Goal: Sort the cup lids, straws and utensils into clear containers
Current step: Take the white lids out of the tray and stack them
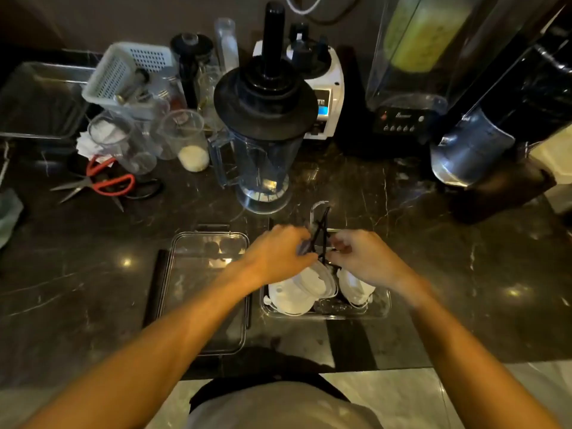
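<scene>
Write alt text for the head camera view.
Both hands, left hand and right hand, grip thin black utensils above a clear container holding white cup lids. An empty clear container sits left; a blender jug stands behind.

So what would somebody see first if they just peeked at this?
Probably the two hands, left and right, meeting in the middle over a clear box of white lids, pinching thin black sticks. Just behind stands a big blender jug, with red scissors far left.
</scene>
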Action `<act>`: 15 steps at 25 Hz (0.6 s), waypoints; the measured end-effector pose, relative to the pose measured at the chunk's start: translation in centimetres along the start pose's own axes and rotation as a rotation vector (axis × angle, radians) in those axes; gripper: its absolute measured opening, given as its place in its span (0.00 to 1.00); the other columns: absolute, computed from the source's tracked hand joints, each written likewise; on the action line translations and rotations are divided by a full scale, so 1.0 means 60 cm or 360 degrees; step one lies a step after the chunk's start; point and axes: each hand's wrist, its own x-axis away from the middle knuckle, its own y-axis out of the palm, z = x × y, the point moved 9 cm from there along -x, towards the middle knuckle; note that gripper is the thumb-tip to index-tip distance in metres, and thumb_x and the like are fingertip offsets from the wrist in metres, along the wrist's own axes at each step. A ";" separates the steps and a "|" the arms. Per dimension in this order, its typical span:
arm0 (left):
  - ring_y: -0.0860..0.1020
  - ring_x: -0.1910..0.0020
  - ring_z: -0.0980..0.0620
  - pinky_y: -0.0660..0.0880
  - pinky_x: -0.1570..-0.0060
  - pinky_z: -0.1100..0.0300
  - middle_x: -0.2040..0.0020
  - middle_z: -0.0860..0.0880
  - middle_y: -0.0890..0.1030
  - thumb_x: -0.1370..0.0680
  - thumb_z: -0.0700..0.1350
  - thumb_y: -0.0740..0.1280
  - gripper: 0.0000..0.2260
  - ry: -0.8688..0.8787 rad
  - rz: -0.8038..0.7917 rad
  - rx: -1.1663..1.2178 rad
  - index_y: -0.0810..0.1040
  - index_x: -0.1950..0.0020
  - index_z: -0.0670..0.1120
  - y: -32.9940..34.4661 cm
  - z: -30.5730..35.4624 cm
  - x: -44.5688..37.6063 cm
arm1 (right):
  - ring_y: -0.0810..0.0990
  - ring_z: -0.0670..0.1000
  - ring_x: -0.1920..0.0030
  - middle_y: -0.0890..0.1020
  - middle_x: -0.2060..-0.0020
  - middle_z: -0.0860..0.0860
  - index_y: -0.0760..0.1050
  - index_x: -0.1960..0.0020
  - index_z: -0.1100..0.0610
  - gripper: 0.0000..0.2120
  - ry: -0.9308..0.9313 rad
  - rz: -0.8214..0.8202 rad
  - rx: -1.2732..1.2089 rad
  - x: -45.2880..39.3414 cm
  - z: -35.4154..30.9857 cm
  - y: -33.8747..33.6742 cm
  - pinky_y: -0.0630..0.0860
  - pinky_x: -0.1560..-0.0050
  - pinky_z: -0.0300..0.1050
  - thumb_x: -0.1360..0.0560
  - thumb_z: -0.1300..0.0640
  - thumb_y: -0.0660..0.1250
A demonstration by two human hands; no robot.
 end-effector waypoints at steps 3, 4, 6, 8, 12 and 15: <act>0.82 0.48 0.44 0.79 0.52 0.49 0.47 0.48 0.82 0.22 0.57 0.67 0.14 0.0030 -0.0049 -0.0155 0.79 0.44 0.49 0.033 0.005 0.006 | 0.82 0.41 0.58 0.84 0.60 0.42 0.81 0.55 0.45 0.05 0.0020 -0.0115 -0.0123 0.003 0.004 0.035 0.78 0.58 0.39 0.23 0.45 0.73; 0.82 0.45 0.44 0.79 0.50 0.48 0.44 0.48 0.82 0.21 0.56 0.67 0.15 -0.0004 -0.0100 -0.0185 0.78 0.40 0.49 0.047 0.003 0.012 | 0.83 0.44 0.58 0.85 0.60 0.44 0.81 0.52 0.47 0.07 0.0061 -0.0150 -0.0123 0.007 0.007 0.050 0.78 0.58 0.43 0.23 0.45 0.72; 0.80 0.39 0.43 0.78 0.43 0.46 0.36 0.47 0.80 0.21 0.52 0.68 0.19 -0.0024 -0.0197 -0.0265 0.74 0.32 0.49 0.065 -0.006 0.013 | 0.83 0.46 0.56 0.85 0.57 0.46 0.81 0.46 0.52 0.09 0.0102 -0.0223 -0.0111 0.008 0.017 0.071 0.80 0.55 0.49 0.23 0.49 0.72; 0.78 0.34 0.43 0.77 0.38 0.46 0.31 0.46 0.78 0.21 0.45 0.69 0.22 -0.0046 -0.0235 -0.0217 0.71 0.27 0.49 0.074 -0.016 0.013 | 0.83 0.46 0.55 0.85 0.56 0.46 0.80 0.44 0.52 0.10 0.0111 -0.0240 -0.0092 0.004 0.023 0.080 0.81 0.54 0.48 0.24 0.50 0.71; 0.79 0.36 0.45 0.77 0.38 0.52 0.34 0.45 0.79 0.22 0.35 0.66 0.23 -0.0107 -0.0090 0.0075 0.73 0.27 0.48 0.069 -0.024 0.009 | 0.83 0.47 0.57 0.84 0.58 0.46 0.80 0.48 0.51 0.04 0.0149 -0.0202 0.0030 -0.010 0.028 0.083 0.79 0.58 0.44 0.23 0.54 0.71; 0.81 0.41 0.49 0.77 0.41 0.59 0.39 0.46 0.83 0.19 0.36 0.63 0.20 -0.0152 0.0060 0.0345 0.76 0.29 0.48 0.048 -0.040 0.016 | 0.83 0.45 0.59 0.85 0.58 0.47 0.81 0.52 0.52 0.02 0.0136 -0.0181 0.0050 -0.015 0.020 0.068 0.81 0.57 0.45 0.21 0.54 0.71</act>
